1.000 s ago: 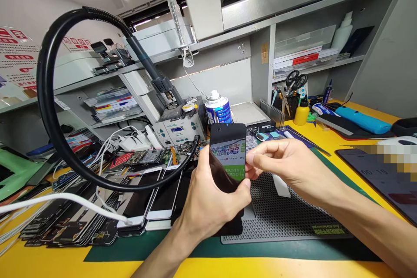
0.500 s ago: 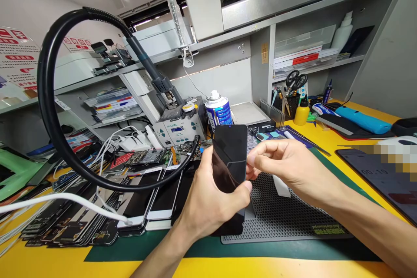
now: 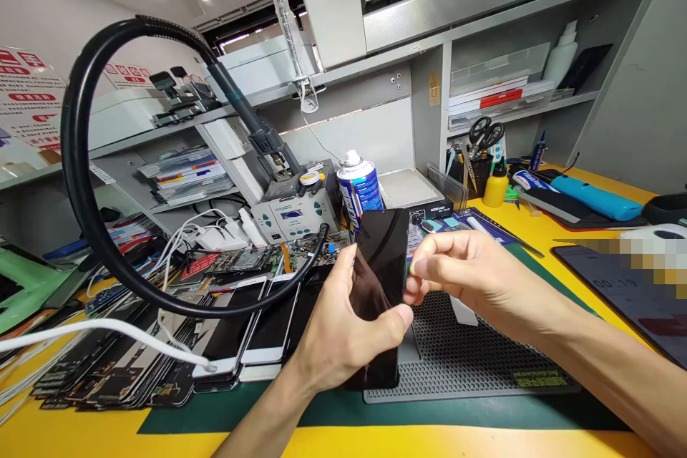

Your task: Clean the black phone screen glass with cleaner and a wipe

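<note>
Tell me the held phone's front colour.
The phone has a black front, shown best in the head view.

Left hand (image 3: 348,333) grips dark phone (image 3: 382,257); right hand (image 3: 472,272), fingers pinched, beside edge, contact unclear.

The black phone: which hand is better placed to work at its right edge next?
Probably the right hand: its fingers are pinched beside that edge, while the left hand is busy gripping the phone. I can't tell whether they pinch anything.
</note>
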The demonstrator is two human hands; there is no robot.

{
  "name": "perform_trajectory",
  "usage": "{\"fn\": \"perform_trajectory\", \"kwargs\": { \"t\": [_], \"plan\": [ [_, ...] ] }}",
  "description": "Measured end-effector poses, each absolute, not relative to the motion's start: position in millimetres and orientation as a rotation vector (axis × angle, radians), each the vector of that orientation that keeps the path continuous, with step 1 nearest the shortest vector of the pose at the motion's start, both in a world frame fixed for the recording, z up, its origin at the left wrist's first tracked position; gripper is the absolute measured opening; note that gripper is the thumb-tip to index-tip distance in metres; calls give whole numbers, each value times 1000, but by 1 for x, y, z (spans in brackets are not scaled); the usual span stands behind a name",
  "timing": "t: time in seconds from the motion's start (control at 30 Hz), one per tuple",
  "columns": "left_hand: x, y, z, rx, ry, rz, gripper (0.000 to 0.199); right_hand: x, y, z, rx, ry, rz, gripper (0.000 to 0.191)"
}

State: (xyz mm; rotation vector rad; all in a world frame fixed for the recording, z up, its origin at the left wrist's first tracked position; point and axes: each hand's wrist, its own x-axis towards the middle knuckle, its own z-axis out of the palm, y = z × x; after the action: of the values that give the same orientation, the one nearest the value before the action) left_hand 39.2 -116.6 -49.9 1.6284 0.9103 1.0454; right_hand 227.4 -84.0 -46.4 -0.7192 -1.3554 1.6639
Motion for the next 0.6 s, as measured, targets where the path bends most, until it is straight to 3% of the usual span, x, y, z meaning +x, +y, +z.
{"fn": "perform_trajectory", "kwargs": {
  "t": [0.6],
  "plan": [
    [38, -116, -51, 1629, 877, 1071, 35, 227, -83, -47, -660, -1271, 1759, 14]
  ]
}}
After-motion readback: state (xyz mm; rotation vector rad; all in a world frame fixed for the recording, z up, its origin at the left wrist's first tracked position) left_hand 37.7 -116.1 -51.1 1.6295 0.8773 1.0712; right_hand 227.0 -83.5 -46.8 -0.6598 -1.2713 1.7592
